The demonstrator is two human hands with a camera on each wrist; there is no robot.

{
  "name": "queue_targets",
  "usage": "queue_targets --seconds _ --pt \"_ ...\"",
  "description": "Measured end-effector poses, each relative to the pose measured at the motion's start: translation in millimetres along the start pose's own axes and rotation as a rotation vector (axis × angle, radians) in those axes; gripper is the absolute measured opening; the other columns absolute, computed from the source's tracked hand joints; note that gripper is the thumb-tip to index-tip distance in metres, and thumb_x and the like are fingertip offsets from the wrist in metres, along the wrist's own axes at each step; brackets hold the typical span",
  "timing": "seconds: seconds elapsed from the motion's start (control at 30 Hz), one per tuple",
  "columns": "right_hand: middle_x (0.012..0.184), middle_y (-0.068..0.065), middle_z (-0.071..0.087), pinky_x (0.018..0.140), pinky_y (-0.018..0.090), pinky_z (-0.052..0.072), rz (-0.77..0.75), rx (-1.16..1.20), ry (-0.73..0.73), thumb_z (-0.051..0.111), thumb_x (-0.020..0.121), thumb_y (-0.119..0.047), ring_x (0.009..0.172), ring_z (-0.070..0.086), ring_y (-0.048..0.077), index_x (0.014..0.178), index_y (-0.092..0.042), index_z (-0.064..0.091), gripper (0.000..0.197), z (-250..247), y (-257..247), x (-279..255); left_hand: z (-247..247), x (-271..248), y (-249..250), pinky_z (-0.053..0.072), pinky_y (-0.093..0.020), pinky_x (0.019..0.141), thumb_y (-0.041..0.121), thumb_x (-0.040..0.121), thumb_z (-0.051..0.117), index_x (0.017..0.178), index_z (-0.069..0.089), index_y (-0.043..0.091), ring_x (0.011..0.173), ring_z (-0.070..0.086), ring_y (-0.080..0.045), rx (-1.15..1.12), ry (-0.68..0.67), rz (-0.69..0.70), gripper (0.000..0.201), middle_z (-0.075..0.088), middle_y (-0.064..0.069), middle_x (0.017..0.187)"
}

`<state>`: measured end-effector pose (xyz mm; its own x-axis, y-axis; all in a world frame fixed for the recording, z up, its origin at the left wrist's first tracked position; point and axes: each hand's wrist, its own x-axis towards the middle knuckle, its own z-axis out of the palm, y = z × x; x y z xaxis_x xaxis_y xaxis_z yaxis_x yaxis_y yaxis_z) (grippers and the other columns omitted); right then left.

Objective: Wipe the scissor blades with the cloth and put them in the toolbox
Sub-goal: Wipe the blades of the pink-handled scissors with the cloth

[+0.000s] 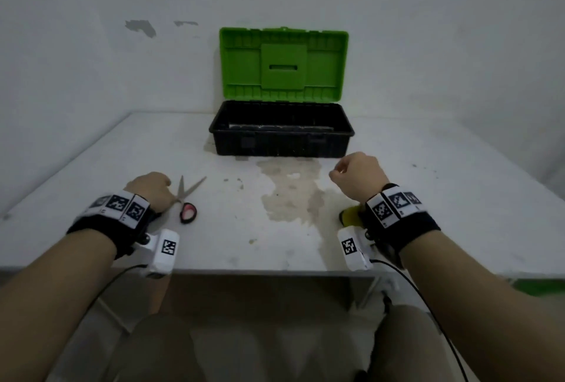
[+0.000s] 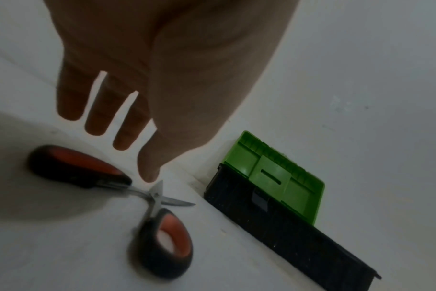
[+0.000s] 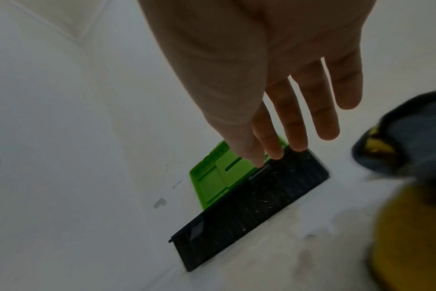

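Nothing is done yet: your relaxed left hand point(image 1: 153, 190) hovers empty over the scissors point(image 1: 186, 198) lying spread on the near-left table point(image 1: 428, 198), your right hand point(image 1: 357, 177) hangs loose above the yellow-and-grey cloth point(image 1: 350, 216), and the toolbox point(image 1: 281, 140) waits, lid up, at the far side.

The scissors point(image 2: 152, 198) are made of bare metal at the blades, which look smooth with a dull sheen, and of black plastic at the handles, lined inside with a red-orange layer that looks softer and matt. The toolbox point(image 1: 281, 134) is moulded plastic: a black base, matt and flecked with pale scuffs, and a bright green lid with a smooth, slightly glossy ribbed inside. The cloth point(image 3: 408, 226) is seen as soft yellow and dark grey fabric, blurred. The desk point(image 1: 428, 198) is a pale, matt surface, blotched with brownish stains. The wall point(image 1: 91, 45) is matt paint, chipped in places.
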<state>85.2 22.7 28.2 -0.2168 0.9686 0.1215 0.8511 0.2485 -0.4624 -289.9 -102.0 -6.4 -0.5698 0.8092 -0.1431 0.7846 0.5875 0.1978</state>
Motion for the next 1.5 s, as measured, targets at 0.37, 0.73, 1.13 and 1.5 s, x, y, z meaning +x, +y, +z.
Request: queue_targets --seconds 0.37,0.73,1.13,1.5 --pt "0.12 0.013 0.048 0.09 0.042 0.049 0.221 -0.208 -0.09 0.067 0.074 -0.057 0.108 0.052 0.034 0.121 -0.016 0.051 0.064 0.5 57.6 -22.6 15.4 -9.9 4.2 0.053 -0.033 0.083 0.02 0.094 0.064 0.103 0.068 0.003 0.098 0.065 -0.032 0.226 -0.011 -0.019 0.02 0.069 -0.017 0.113" --pt "0.104 0.016 0.065 0.07 0.03 0.045 0.218 -0.119 -0.106 0.052 0.09 -0.019 0.092 0.06 0.033 0.1 -0.003 0.065 0.024 -11.1 65.2 -1.5 -5.4 -26.8 72.5 0.041 -0.033 0.073 0.026 0.091 0.058 0.097 0.067 0.001 0.083 0.056 -0.027 -0.475 -0.147 0.177 0.027 0.063 -0.01 0.089" --pt "0.102 0.016 0.062 0.088 0.038 0.048 0.283 0.643 0.007 0.037 0.096 -0.024 0.097 0.059 0.03 0.099 -0.003 0.058 0.03 -15.4 77.5 -14.9 22.1 -56.1 174.8 0.038 -0.026 0.067 0.041 0.096 0.065 0.078 0.063 0.023 0.064 0.044 -0.009 -0.387 -0.405 0.706 0.026 0.05 0.01 0.07" --pt "0.088 0.014 0.059 0.06 0.028 0.054 0.33 1.345 -0.172 0.046 0.096 -0.001 0.075 0.06 0.022 0.101 -0.007 0.053 0.011 -3.0 49.2 -36.8 26.1 -64.7 188.2 0.037 -0.024 0.049 0.036 0.103 0.054 0.077 0.059 0.017 0.053 0.042 -0.012 -0.473 -0.368 0.64 0.032 0.046 0.0 0.068"
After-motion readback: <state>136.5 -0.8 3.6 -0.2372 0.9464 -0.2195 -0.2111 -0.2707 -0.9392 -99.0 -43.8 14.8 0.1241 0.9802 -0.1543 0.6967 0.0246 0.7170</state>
